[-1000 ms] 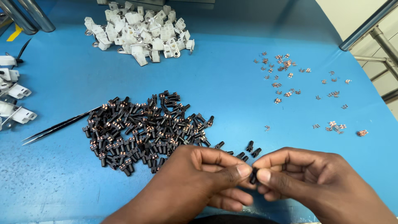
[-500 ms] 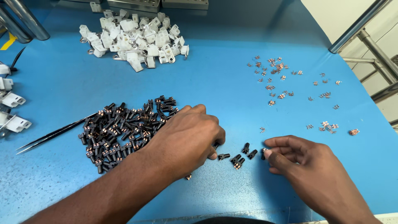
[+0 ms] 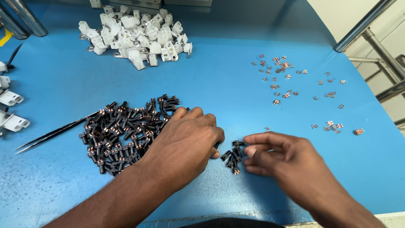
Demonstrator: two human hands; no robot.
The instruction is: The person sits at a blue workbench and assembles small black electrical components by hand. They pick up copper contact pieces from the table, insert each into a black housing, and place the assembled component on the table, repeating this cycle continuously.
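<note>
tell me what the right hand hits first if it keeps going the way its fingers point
The right hand points left, fingertips at the small cluster of black parts; it would meet those first, then likely the left hand just beyond.

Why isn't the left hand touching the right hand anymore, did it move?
Yes. The left hand moved left, away from the right hand, and now lies on the right edge of the big pile of small black plastic parts.

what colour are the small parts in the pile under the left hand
Black with copper-coloured contacts, clearest in the head view.
</note>
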